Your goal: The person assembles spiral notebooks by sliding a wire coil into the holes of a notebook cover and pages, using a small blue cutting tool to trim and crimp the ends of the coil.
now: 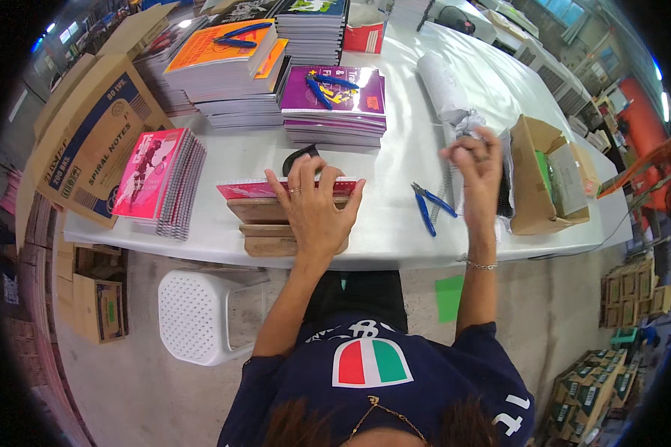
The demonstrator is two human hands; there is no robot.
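While my left hand point(313, 208) grasps the pink notebook point(238, 191) mid-frame, likely light, bendy, best held edgewise, I can't tell whether my curled right hand point(476, 165) holds anything.

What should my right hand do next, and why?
Probably reach for what looks like a thin clear coil beside your right hand. Your left hand is spread over the pink book at the wooden stand, and I see no coil on its visible edge, while the stacked notebooks at left have coiled spines.
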